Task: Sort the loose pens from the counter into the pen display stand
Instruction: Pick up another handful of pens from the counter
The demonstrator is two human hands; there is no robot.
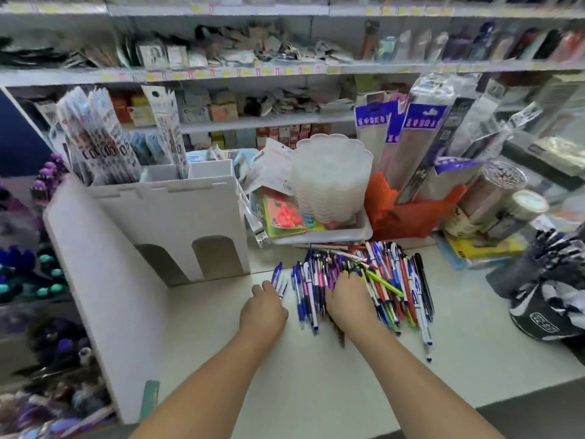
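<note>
A heap of loose pens (389,280), blue, red, purple, white and one lime green, lies on the white counter (316,375). My right hand (348,297) rests palm down on the left part of the heap, fingers spread among the purple pens. My left hand (264,307) lies just left of the heap, its fingers over two or three blue-and-white pens (278,280) set apart from the rest; whether it grips them is unclear. A white cardboard display stand (164,213) with two arched openings stands at the left, with packaged pens in its top.
A white tray (357,234) with stacked clear plastic dishes and packets sits behind the heap. An orange basket (399,217) of long packets and some tubes stand at the right. A dark pen holder (544,299) is at the far right. Shelves of stock fill the background.
</note>
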